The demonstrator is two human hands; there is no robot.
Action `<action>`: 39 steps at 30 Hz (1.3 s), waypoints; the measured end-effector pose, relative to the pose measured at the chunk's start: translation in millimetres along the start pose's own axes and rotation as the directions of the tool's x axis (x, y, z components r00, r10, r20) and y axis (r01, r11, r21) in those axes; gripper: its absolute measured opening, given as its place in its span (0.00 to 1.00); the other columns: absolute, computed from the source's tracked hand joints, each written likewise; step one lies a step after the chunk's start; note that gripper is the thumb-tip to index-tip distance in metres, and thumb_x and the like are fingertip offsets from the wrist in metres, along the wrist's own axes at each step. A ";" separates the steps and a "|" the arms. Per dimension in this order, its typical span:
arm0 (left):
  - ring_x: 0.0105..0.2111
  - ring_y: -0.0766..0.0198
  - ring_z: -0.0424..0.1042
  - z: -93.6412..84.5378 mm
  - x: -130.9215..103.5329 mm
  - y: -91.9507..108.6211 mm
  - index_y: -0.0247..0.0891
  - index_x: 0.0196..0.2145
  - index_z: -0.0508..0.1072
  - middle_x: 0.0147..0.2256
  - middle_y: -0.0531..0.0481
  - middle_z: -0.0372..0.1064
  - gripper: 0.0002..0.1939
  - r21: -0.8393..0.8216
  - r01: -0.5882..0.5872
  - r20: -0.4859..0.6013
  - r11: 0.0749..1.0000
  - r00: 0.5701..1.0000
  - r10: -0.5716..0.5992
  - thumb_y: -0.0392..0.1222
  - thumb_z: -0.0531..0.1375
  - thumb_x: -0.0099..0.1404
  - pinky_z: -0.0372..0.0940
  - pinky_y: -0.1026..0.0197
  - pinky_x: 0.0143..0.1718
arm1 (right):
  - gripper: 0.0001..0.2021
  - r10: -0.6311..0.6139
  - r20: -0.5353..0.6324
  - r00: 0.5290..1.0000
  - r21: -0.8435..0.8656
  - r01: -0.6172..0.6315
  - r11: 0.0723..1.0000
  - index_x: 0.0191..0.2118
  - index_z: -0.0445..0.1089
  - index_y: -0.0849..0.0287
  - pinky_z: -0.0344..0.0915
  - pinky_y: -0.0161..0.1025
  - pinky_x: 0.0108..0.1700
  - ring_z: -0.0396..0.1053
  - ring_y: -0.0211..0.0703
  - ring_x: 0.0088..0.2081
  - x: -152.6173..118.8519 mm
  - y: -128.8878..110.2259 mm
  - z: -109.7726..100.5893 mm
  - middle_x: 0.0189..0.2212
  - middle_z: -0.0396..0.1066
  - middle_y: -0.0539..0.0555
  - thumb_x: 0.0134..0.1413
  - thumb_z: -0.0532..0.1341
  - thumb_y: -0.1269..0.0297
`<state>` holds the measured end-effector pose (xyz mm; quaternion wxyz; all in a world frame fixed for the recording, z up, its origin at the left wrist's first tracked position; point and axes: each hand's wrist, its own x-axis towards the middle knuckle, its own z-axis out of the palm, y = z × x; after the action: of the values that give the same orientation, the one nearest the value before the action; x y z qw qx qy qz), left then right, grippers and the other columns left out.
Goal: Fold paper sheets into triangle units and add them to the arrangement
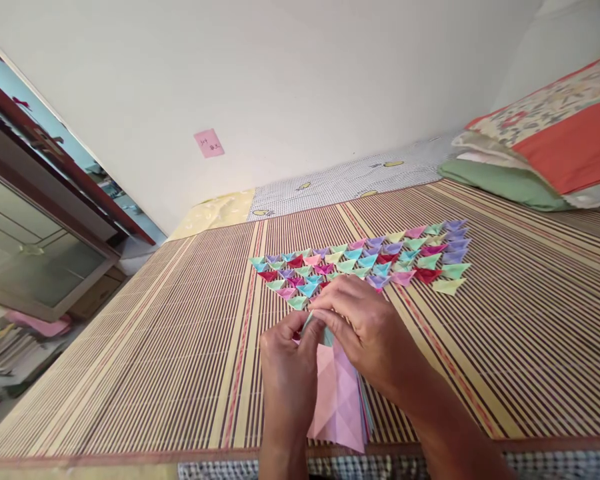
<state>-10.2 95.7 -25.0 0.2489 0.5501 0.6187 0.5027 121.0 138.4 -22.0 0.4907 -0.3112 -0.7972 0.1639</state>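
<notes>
Both hands meet over a striped mat [180, 347], pinching one small pale green folded paper [326, 335]. My left hand [291, 357] grips it between thumb and fingers from the left. From the right, my right hand [363, 320] has its thumb and forefinger closed at the paper's top edge; most of the paper is hidden by the fingers. Under and behind the hands lies a stack of creased paper sheets, pink on top [337, 400]. Just beyond the hands, several small folded paper pieces [350, 263] in many colours are laid out in rows.
Folded bedding [570, 147] in orange, floral and green sits at the back right. A checked cloth [330, 187] runs along the wall. A pink note [209, 143] is on the wall. A glass-fronted cabinet [25, 240] stands at the left.
</notes>
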 end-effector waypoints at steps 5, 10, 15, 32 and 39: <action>0.24 0.66 0.61 -1.2 0.0 -0.9 0.38 0.24 0.79 0.21 0.54 0.66 0.13 -0.158 0.051 0.052 0.986 0.998 -0.043 0.46 0.67 0.64 0.57 0.64 0.24 | 0.11 0.146 -0.012 0.989 0.200 -0.140 0.970 0.33 0.69 0.57 0.63 0.44 0.41 0.67 0.45 0.37 0.5 -4.5 -0.3 0.32 0.69 0.53 0.68 0.55 0.71; 0.27 0.63 0.70 -6.3 2.2 -0.3 0.39 0.30 0.85 0.25 0.51 0.74 0.08 -0.383 0.162 0.249 0.909 0.966 -0.067 0.45 0.70 0.63 0.66 0.62 0.33 | 0.12 0.356 0.162 0.920 0.572 -0.381 0.726 0.31 0.69 0.57 0.62 0.37 0.28 0.63 0.38 0.27 -0.6 -0.6 -2.3 0.26 0.63 0.48 0.68 0.59 0.62; 0.25 0.63 0.72 -0.9 0.2 1.7 0.37 0.31 0.85 0.23 0.50 0.75 0.10 -0.435 0.180 0.217 0.882 0.972 -0.091 0.46 0.69 0.63 0.68 0.61 0.31 | 0.09 0.440 0.148 0.886 0.576 -0.439 0.689 0.34 0.74 0.57 0.65 0.34 0.23 0.63 0.38 0.27 -0.8 -3.8 3.5 0.27 0.66 0.49 0.64 0.63 0.59; 0.27 0.64 0.65 -1.4 5.1 -8.6 0.36 0.25 0.80 0.23 0.50 0.69 0.18 -0.518 0.218 0.358 0.827 0.933 -0.022 0.51 0.65 0.68 0.61 0.62 0.33 | 0.15 0.474 0.285 0.834 0.758 -0.498 0.421 0.29 0.68 0.56 0.56 0.32 0.18 0.58 0.34 0.18 -0.5 8.7 2.9 0.19 0.61 0.44 0.60 0.65 0.52; 0.28 0.65 0.66 2.7 3.7 -9.0 0.37 0.28 0.82 0.25 0.52 0.71 0.11 -0.514 0.225 0.271 0.828 0.958 -0.092 0.47 0.72 0.60 0.62 0.62 0.34 | 0.10 0.437 0.174 0.882 0.654 -0.435 0.619 0.31 0.72 0.57 0.63 0.36 0.32 0.65 0.38 0.30 2.8 9.2 2.2 0.26 0.68 0.48 0.61 0.64 0.58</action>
<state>-12.8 101.1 -33.1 0.5061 0.4593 0.4620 0.5652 121.2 147.2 -26.3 0.5157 -0.2954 -0.5816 0.5554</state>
